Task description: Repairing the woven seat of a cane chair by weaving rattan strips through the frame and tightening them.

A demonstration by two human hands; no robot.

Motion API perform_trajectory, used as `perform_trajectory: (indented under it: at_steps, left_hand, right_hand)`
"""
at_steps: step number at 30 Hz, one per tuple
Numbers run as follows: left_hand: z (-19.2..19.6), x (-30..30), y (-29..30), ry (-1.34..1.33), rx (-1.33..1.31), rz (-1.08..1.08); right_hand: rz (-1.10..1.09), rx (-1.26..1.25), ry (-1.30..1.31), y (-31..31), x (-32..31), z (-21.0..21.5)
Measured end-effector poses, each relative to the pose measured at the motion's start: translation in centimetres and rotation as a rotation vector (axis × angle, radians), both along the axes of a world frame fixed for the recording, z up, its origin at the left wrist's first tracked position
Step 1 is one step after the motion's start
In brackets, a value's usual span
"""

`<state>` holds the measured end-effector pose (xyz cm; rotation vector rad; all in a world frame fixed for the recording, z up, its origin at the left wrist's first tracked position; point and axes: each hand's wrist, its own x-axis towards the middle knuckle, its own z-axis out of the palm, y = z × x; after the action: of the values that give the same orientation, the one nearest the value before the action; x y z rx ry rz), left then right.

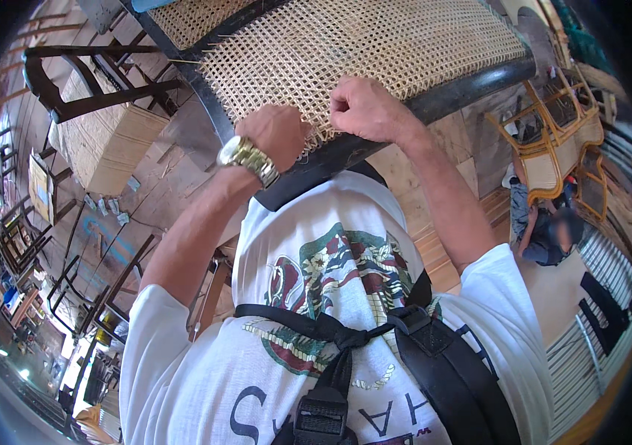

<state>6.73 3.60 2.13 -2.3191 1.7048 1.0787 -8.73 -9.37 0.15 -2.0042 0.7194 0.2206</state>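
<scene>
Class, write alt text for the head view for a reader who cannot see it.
Two hands, left with a gold watch and right, both fisted, work at the edge of a cane seat in a dark frame. Chairs stand around.

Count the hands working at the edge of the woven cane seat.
2: the left hand, with a gold wristwatch, and the right hand, both fisted at the cane panel's near edge.
</scene>
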Motion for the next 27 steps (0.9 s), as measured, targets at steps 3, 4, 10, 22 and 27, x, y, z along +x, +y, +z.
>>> perform_trajectory:
  at_steps: [3, 4, 10, 22, 27]
  left_hand:
    - [-0.6, -1.0, 1.4, 0.005, -0.037, 0.104]
    - [-0.9, -1.2, 1.7, 0.001, -0.086, 0.154]
    - [-2.0, 1.8, -0.5, 0.190, 0.148, 0.099]
    - [1.8, 15.0, 2.5, -0.182, -0.130, 0.027]
    - [2.2, 15.6, 2.0, 0.217, -0.385, 0.339]
  right_hand:
    - [0.004, -0.125, -0.126, 1.0, -0.4, -1.0]
    - [0.003, -0.126, -0.124, 1.3, -0.4, -1.1]
    - [-0.021, -0.200, -0.182, 3.0, -0.6, -0.8]
    - [-0.106, 0.054, -0.079, 1.7, -0.6, 1.9]
    - [0.155, -0.497, -0.345, 3.8, 2.1, -1.0]
